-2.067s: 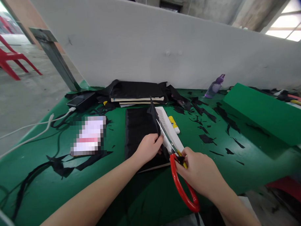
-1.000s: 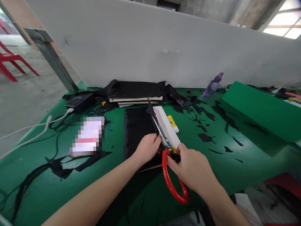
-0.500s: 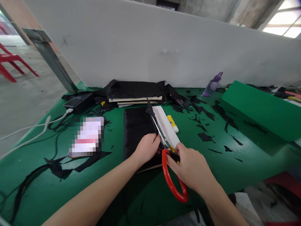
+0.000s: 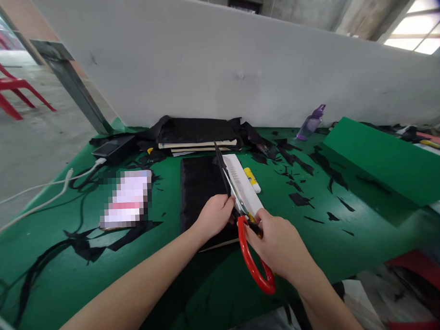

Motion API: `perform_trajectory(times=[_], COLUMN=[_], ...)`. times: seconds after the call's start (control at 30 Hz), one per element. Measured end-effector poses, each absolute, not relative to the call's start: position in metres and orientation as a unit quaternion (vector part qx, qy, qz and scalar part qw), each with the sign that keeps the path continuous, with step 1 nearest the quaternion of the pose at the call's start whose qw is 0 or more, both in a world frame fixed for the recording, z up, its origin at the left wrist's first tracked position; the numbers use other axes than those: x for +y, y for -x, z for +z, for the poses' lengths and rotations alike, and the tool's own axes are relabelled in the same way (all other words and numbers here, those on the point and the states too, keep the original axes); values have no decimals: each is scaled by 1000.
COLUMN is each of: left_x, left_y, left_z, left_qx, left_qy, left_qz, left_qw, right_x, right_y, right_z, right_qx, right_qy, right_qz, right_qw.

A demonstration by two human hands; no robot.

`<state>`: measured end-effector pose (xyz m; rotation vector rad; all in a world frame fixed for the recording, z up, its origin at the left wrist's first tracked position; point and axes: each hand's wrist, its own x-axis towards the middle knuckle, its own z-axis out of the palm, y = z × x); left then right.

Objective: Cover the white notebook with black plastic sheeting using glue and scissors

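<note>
Red-handled scissors (image 4: 244, 231) are in my right hand (image 4: 276, 240), closed around the grip area, with the metal blades pointing away from me. A small yellow-and-black piece shows by the fingers of that hand; its kind is unclear. My left hand (image 4: 216, 215) pinches a narrow flap of black cloth (image 4: 220, 162) that stands up along the blades. Beneath my left hand lies a flat black-covered book (image 4: 197, 190), pale pages showing at its near edge. A white printed strip (image 4: 240, 171) lies along its right side. The hands hide where blades and cloth meet.
Beside the strip lies a yellow-and-white glue stick (image 4: 252, 180). A phone (image 4: 127, 199) and a cabled black device (image 4: 114, 149) are left. Black-covered books (image 4: 197, 129) sit behind, a purple bottle (image 4: 311, 123) and green panel (image 4: 389, 159) right. Black scraps (image 4: 300, 199) litter the table.
The scissors have shifted very slightly, their red handle a little to the right. My hands stay almost where they were, and the black flap is still pinched.
</note>
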<state>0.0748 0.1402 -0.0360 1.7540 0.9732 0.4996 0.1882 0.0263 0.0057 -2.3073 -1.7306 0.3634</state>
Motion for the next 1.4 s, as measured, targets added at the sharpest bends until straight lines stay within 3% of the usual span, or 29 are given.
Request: perform_trajectory(times=[1.4], left_x=[144], left_y=[-76], left_z=[-43], left_qx=[403], left_qy=[-722], left_qz=[207], left_qw=[523], right_x=[27], right_y=[-174], right_z=[9], right_qx=[-589], right_qy=[799], right_qz=[108], right_qw=[57])
